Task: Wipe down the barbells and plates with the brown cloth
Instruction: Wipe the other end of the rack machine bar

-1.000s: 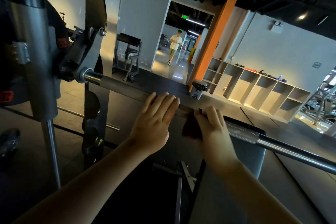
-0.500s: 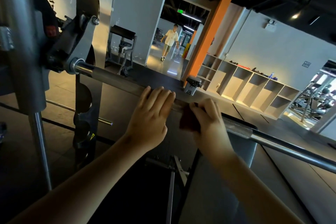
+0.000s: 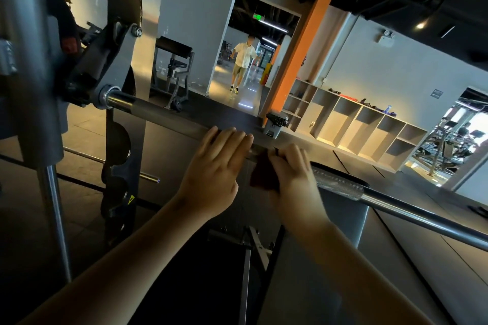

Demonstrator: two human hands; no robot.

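Note:
A steel barbell [image 3: 163,116] runs from the rack hook at the left down to the right edge. My left hand [image 3: 216,169] lies over the bar near its middle, fingers curled over the top. Just to its right, my right hand [image 3: 290,174] presses a dark brown cloth [image 3: 261,177] against the bar, fingers wrapped over it. The cloth hangs a little below the bar between my two hands. A dark weight plate [image 3: 31,66] sits on the sleeve at the far left, mostly behind the rack post.
A grey rack upright [image 3: 124,103] with stored plates stands at the left. A bench [image 3: 335,235] lies under the bar. Open wooden cubbies [image 3: 351,124] line the back wall right of an orange pillar [image 3: 293,60]. A person [image 3: 244,60] walks in the doorway.
Both hands keep their place on the bar with the cloth. The view has shifted slightly, and the person in the doorway has walked closer.

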